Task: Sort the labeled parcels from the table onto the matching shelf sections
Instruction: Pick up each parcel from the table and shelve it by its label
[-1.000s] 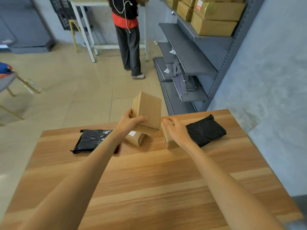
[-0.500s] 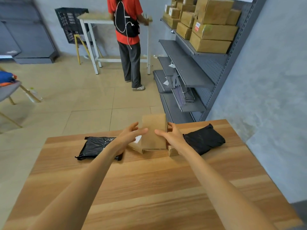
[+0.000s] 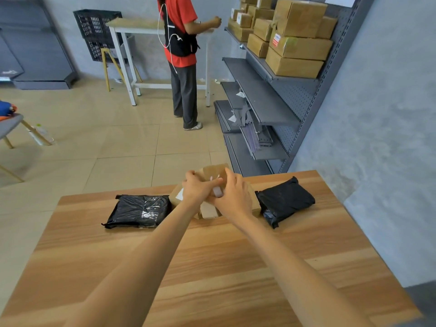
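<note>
Up close in the head view, the left hand [image 3: 197, 188] and right hand [image 3: 233, 197] both wrap around a small cardboard box [image 3: 213, 172], holding it just above the wooden table [image 3: 212, 267], between two black bag parcels [image 3: 139, 211].

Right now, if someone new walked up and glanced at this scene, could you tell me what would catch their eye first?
Probably the left hand and right hand, meeting over a small cardboard box at the far edge of the wooden table. A black parcel lies to their left and another black parcel to their right. Beyond, a person in a red shirt stands by grey shelves stacked with stacked boxes.
</note>
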